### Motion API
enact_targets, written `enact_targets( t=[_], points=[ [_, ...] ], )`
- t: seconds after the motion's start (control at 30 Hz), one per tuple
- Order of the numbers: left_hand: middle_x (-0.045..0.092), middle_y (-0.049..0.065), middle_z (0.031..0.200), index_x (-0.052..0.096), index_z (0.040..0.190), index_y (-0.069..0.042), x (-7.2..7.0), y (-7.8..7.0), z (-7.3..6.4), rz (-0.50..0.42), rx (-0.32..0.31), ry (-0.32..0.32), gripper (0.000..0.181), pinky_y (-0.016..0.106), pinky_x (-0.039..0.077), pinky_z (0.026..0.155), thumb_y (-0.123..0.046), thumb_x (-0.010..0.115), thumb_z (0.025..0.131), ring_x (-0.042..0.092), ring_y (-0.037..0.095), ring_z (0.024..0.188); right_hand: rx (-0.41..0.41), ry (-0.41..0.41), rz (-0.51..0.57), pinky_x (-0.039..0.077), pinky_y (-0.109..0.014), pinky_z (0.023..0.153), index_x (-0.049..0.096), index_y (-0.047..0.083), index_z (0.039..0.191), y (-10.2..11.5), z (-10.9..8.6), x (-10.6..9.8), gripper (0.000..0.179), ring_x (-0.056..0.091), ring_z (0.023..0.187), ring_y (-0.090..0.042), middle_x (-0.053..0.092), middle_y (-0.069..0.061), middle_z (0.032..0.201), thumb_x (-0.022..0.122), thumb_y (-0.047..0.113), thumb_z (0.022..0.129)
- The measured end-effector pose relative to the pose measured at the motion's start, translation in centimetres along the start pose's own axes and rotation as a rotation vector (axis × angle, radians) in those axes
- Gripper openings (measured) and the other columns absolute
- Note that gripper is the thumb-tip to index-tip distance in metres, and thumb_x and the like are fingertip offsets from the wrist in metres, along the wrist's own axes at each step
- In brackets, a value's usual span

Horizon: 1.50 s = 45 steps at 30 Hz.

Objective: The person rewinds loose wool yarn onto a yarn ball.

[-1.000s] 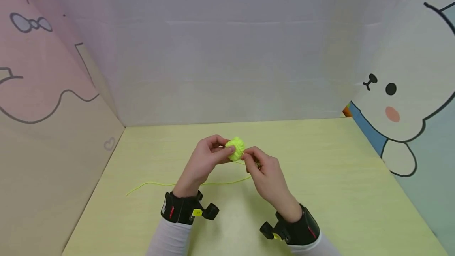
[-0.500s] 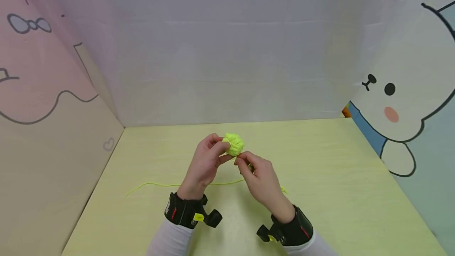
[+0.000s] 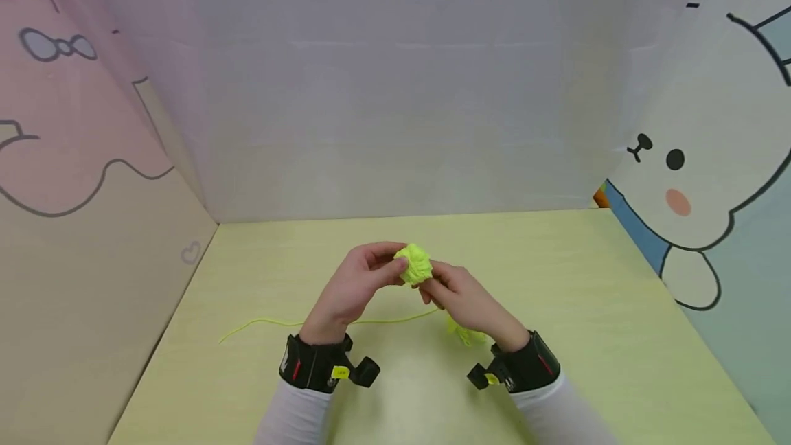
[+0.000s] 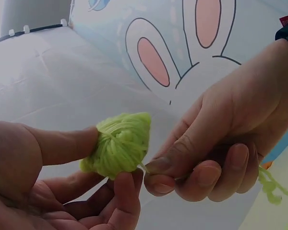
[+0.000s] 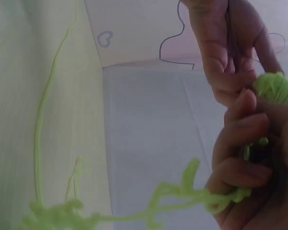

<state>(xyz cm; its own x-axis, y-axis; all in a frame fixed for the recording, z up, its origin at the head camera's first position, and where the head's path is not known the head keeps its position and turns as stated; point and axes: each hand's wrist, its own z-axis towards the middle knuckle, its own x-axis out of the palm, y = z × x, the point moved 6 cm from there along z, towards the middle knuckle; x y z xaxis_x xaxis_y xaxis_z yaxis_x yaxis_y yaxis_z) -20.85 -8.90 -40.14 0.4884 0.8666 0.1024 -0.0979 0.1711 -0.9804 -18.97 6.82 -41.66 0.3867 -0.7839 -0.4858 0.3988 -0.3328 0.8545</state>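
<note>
A small neon-yellow ball of yarn (image 3: 415, 264) is held up over the table, pinched between the thumb and fingers of my left hand (image 3: 355, 285). Its wound strands fan out in the left wrist view. Close on its right side, my right hand (image 3: 463, 294) pinches the yarn strand (image 4: 143, 166) that comes off the ball, between thumb and index finger. In the right wrist view, more yarn (image 5: 182, 194) trails from my curled right fingers, looped and knotted. A loose tangle of the same yarn (image 3: 465, 332) shows below my right wrist.
A long yarn tail (image 3: 259, 321) lies across the pale wooden table (image 3: 587, 307) to the left. White sheeting (image 3: 395, 122) closes off the back. Cartoon-printed panels stand at the left (image 3: 93, 177) and right (image 3: 686, 191).
The ball has turned in my left fingers, rising slightly and then coming back down. My right hand went below the ball, then came up on its right side. More of the tangle now shows.
</note>
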Motion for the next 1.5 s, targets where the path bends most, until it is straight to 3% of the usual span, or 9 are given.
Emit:
enact_targets(
  t=[0.23,0.37,0.5,0.7,0.83,0.93,1.13,1.3,1.5],
  points=[
    [0.067,0.014,0.118,0.065,0.125,-0.004,0.6,-0.2,-0.4,0.095,-0.040,0.123,0.033,0.032,0.057,0.079,-0.009,0.070,0.093,0.065,0.029,0.095,-0.018,0.270,-0.048,0.037,-0.025,0.052,0.062,0.019,0.105,-0.6,1.0,-2.1,0.018,0.041,0.055,-0.015,0.050,0.001,0.071,0.044,0.017,0.107],
    [0.068,0.011,0.110,0.066,0.118,-0.007,0.7,-0.4,-0.6,0.192,-0.054,0.140,0.032,0.032,0.056,0.079,-0.011,0.075,0.088,0.064,0.028,0.094,0.022,0.293,-0.055,0.034,-0.028,0.054,0.062,0.016,0.094,-0.2,1.7,-3.6,0.024,0.036,0.055,-0.016,0.041,0.001,0.069,0.045,0.028,0.107],
    [0.067,0.012,0.102,0.066,0.108,-0.005,0.8,-0.1,-0.5,0.246,-0.076,0.152,0.029,0.031,0.055,0.076,-0.010,0.079,0.083,0.064,0.027,0.093,0.064,0.252,-0.102,0.035,-0.030,0.057,0.062,0.016,0.092,0.4,2.4,-4.7,0.028,0.036,0.055,-0.016,0.042,-0.001,0.070,0.046,0.034,0.107],
    [0.067,0.003,0.105,0.068,0.109,-0.013,0.4,0.7,-0.3,0.408,-0.072,0.069,0.029,0.034,0.057,0.078,-0.015,0.080,0.082,0.063,0.018,0.093,0.087,0.184,-0.137,0.036,-0.033,0.057,0.062,0.016,0.088,2.2,3.0,-5.1,0.029,0.034,0.052,-0.017,0.042,-0.003,0.069,0.048,0.034,0.106],
    [0.069,-0.005,0.106,0.070,0.112,-0.019,-0.3,1.1,-0.1,0.529,-0.085,-0.050,0.029,0.035,0.057,0.080,-0.022,0.078,0.084,0.063,0.013,0.091,0.090,0.132,-0.147,0.036,-0.033,0.057,0.062,0.018,0.093,3.9,2.4,-5.1,0.025,0.036,0.054,-0.018,0.044,-0.005,0.071,0.047,0.033,0.106],
    [0.070,-0.003,0.102,0.072,0.109,-0.018,-0.9,1.0,0.0,0.555,-0.091,-0.161,0.027,0.036,0.058,0.076,-0.025,0.078,0.083,0.063,0.013,0.088,0.080,0.083,-0.158,0.036,-0.033,0.057,0.062,0.020,0.095,5.1,1.6,-4.8,0.022,0.036,0.054,-0.018,0.045,-0.005,0.070,0.047,0.031,0.106],
    [0.069,0.003,0.094,0.072,0.103,-0.012,-1.6,0.4,0.1,0.443,-0.040,-0.310,0.022,0.034,0.059,0.072,-0.020,0.077,0.083,0.065,0.018,0.083,0.040,-0.031,-0.187,0.033,-0.029,0.052,0.062,0.024,0.094,6.0,-0.1,-3.4,0.019,0.033,0.048,-0.014,0.043,0.000,0.064,0.049,0.029,0.106],
    [0.069,0.010,0.093,0.070,0.102,-0.005,-1.6,0.3,0.0,0.236,-0.007,-0.328,0.022,0.031,0.059,0.072,-0.018,0.076,0.085,0.066,0.024,0.082,0.044,-0.107,-0.171,0.030,-0.025,0.050,0.062,0.027,0.092,4.7,-0.9,-1.3,0.018,0.034,0.049,-0.012,0.047,0.003,0.065,0.050,0.029,0.106],
    [0.068,0.013,0.092,0.066,0.104,0.005,-1.6,-0.1,-0.2,0.021,0.044,-0.320,0.023,0.033,0.060,0.076,-0.011,0.073,0.089,0.066,0.026,0.080,0.053,-0.161,-0.052,0.028,-0.024,0.048,0.060,0.025,0.087,2.7,-1.4,0.6,0.022,0.035,0.047,-0.012,0.045,0.002,0.062,0.050,0.027,0.106]
  ],
)
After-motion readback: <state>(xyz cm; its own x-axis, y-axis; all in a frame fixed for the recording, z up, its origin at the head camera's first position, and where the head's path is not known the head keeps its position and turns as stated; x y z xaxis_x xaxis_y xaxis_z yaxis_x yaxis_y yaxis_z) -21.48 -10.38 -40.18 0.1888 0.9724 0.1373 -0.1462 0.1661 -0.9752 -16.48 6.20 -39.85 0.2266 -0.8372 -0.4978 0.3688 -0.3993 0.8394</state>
